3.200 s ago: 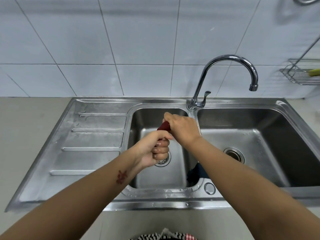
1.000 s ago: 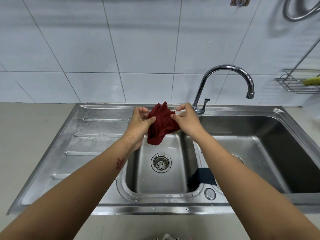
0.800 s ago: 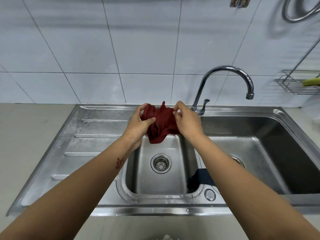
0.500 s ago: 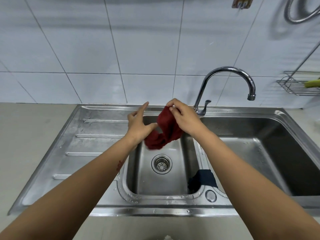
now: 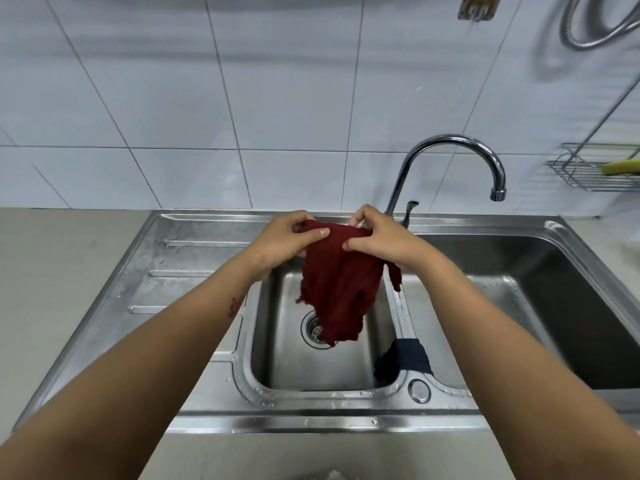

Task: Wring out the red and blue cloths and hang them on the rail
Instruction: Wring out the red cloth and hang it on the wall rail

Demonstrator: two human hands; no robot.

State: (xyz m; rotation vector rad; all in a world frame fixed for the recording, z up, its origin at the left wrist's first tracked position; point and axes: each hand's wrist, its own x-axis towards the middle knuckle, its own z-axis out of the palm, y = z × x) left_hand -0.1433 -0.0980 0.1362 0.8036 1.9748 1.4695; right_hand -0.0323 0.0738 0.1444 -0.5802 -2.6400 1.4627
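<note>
The red cloth point(image 5: 341, 285) hangs unfolded above the small left basin, its lower edge over the drain. My left hand point(image 5: 284, 240) pinches its upper left edge, and my right hand point(image 5: 377, 237) pinches its upper right edge, both at the same height. The blue cloth point(image 5: 403, 356) lies draped over the divider between the two basins, near the front. No hanging rail shows clearly in view.
A steel double sink point(image 5: 194, 271) has a ribbed drainboard at the left and a larger basin at the right. The curved tap point(image 5: 450, 143) rises behind my right hand. On the right wall hang a wire rack point(image 5: 588, 174) and a metal hose point(image 5: 595, 26).
The red cloth was twisted tight between both hands; since then it has been raised and spread open, and it now hangs flat from both hands.
</note>
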